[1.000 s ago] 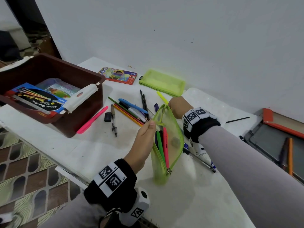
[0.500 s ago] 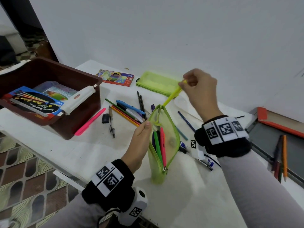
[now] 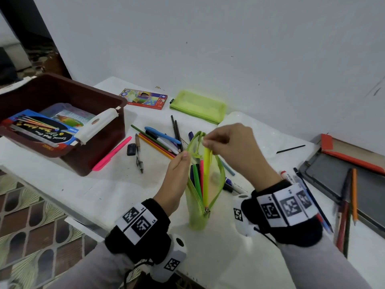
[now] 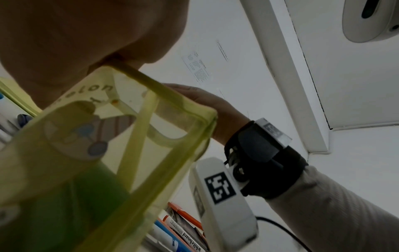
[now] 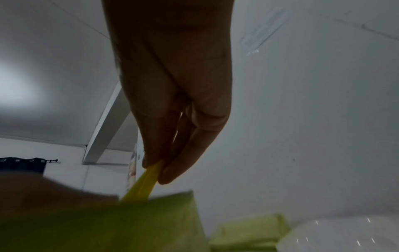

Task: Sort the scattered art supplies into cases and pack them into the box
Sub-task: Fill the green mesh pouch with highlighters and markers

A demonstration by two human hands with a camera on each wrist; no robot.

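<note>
The pouch (image 3: 205, 184) is standing upright on the table (image 3: 62, 184). Left of the pouch, the box (image 3: 68, 113) is sitting; loose pens (image 3: 162, 137) are lying between them. Behind the pouch, a flat case (image 3: 198, 106) is lying near the wall. Right of the pouch, a tray (image 3: 341, 176) is resting.

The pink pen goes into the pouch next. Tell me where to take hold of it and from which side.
Pinch the pink pen around mid-barrel, coming from above. It lies flat on the white table, angled beside the brown box, whose wall crowds its upper end; the middle and lower stretch look free. The right hand is busy.
</note>
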